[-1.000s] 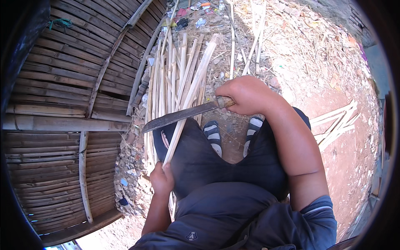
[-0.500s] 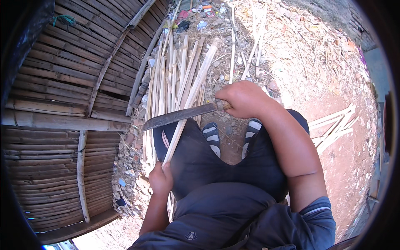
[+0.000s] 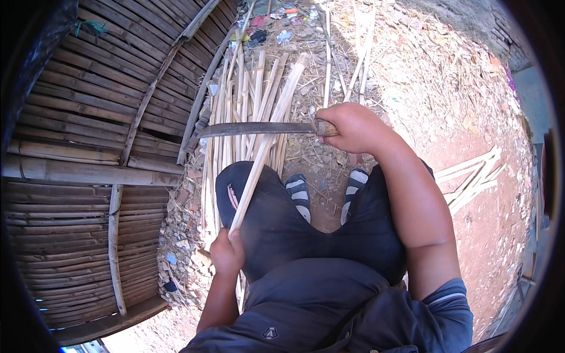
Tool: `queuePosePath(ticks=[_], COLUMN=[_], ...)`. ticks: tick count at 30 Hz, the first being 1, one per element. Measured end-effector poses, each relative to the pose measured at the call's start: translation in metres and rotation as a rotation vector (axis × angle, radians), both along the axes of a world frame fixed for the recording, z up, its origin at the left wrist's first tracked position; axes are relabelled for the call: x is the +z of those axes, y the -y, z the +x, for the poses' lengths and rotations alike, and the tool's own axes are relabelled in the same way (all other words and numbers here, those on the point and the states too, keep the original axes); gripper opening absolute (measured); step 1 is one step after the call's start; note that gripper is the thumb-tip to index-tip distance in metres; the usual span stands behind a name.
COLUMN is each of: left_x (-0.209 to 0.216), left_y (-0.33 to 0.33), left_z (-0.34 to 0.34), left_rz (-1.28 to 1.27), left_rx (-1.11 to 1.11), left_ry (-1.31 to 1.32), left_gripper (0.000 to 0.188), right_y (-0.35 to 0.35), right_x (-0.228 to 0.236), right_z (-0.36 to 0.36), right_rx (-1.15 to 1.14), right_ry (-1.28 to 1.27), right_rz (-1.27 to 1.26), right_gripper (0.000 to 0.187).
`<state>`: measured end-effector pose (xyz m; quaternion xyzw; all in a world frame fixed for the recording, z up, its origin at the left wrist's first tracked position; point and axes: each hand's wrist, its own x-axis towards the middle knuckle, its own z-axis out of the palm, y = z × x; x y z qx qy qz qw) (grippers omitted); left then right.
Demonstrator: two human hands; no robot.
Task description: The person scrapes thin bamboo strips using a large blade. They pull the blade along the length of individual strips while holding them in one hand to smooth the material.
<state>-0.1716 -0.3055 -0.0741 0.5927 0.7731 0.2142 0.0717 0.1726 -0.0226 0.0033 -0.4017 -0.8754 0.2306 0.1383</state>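
My left hand (image 3: pixel 227 252) is closed round the near end of a long pale bamboo strip (image 3: pixel 252 183). The strip slants away over my left thigh toward the far side. My right hand (image 3: pixel 355 126) grips the wooden handle of a machete (image 3: pixel 259 129). Its dark blade points left and crosses the strip partway along; whether the edge touches the strip I cannot tell. Beneath and beyond the blade, several more bamboo strips (image 3: pixel 240 88) lie in a long pile on the ground.
A bamboo-slat wall (image 3: pixel 88 117) rises close on my left. Loose strips (image 3: pixel 471 179) lie on the dirt at right, and others (image 3: pixel 362 56) at the far side. Rubble and litter (image 3: pixel 259 36) cover the ground by the wall. My feet in striped footwear (image 3: pixel 299 197) stand between my knees.
My right hand has moved the machete away from me along the strip. The blade now lies nearly level across it. My left hand keeps its hold in the same place.
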Motion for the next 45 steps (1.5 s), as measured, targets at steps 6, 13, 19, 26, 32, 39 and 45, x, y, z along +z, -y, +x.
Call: queuePosePath(ticks=[6,13,19,26,32,39,45], left_x=[0.003,0.008,0.008,0.008,0.009,0.004,0.012], left_y=[0.002,-0.003,-0.003,-0.002,-0.003,-0.001,-0.002], left_z=[-0.002,0.004,0.004,0.004,0.007,0.003,0.007], left_rz=[-0.101,-0.112,-0.084,-0.081,-0.059,-0.019,-0.062], left_rx=[0.049,0.049,0.044,0.057,0.044,0.025,0.042], left_ry=[0.010,-0.021,0.006,-0.009,-0.031,-0.026,-0.008], left_gripper=[0.033,0.034,0.033,0.033,0.034,0.040,0.033], right_y=[-0.001,-0.027,-0.006,-0.018,-0.026,0.005,-0.019], right_x=[-0.001,-0.003,-0.001,-0.003,-0.004,-0.014,-0.014], right_z=[-0.003,0.033,0.011,0.024,0.035,-0.011,0.014], right_rx=[0.125,-0.419,-0.028,-0.177,-0.332,0.102,-0.045], right_ry=[0.027,0.007,0.083,0.052,-0.041,0.002,0.010], right_rz=[-0.065,-0.009,-0.023,0.015,-0.007,0.008,-0.041], right_gripper=[0.028,0.029,0.029,0.031,0.033,0.024,0.033])
